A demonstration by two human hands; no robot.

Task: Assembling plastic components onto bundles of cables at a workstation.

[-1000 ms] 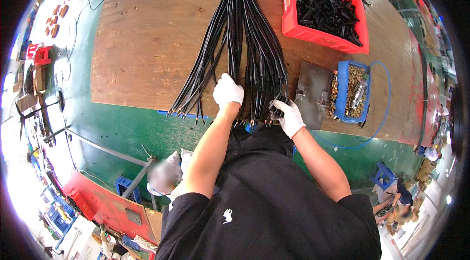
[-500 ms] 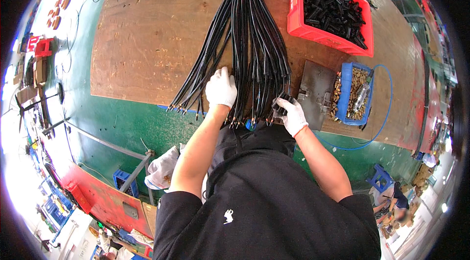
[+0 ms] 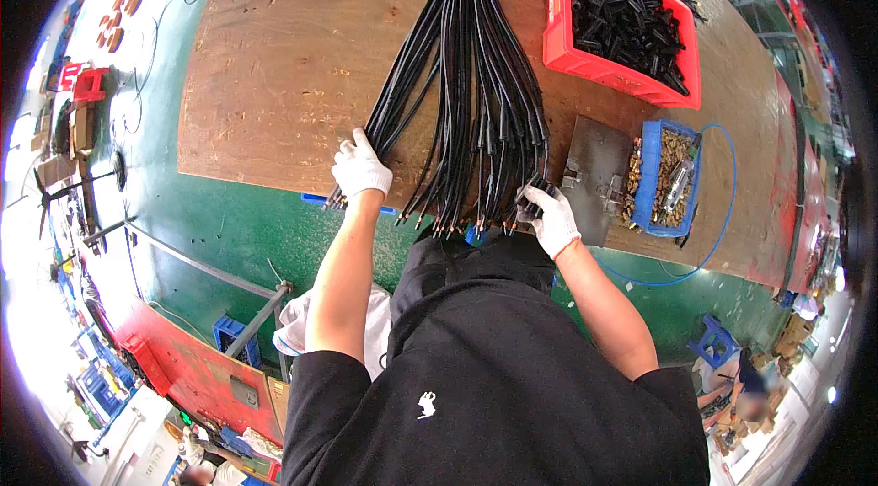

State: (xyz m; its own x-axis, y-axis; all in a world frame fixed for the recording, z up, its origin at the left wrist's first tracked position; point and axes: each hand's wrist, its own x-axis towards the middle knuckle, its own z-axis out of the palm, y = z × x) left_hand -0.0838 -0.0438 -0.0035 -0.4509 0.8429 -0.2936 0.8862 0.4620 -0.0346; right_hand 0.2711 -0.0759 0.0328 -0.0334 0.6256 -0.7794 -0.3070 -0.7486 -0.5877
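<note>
Head view: black cables (image 3: 402, 95) run through closed left fingers (image 3: 358, 140); right fingers (image 3: 540, 197) clamp black pieces (image 3: 526, 209).

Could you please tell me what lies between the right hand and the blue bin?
A dark plate and some brass-coloured pieces, in the head view.

Lighting is bright and fairly even across the wooden table (image 3: 274, 74). Glare whitens the green floor (image 3: 197, 212) toward the left rim, washing out detail. Fisheye distortion bends outer edges; corners are black.
</note>
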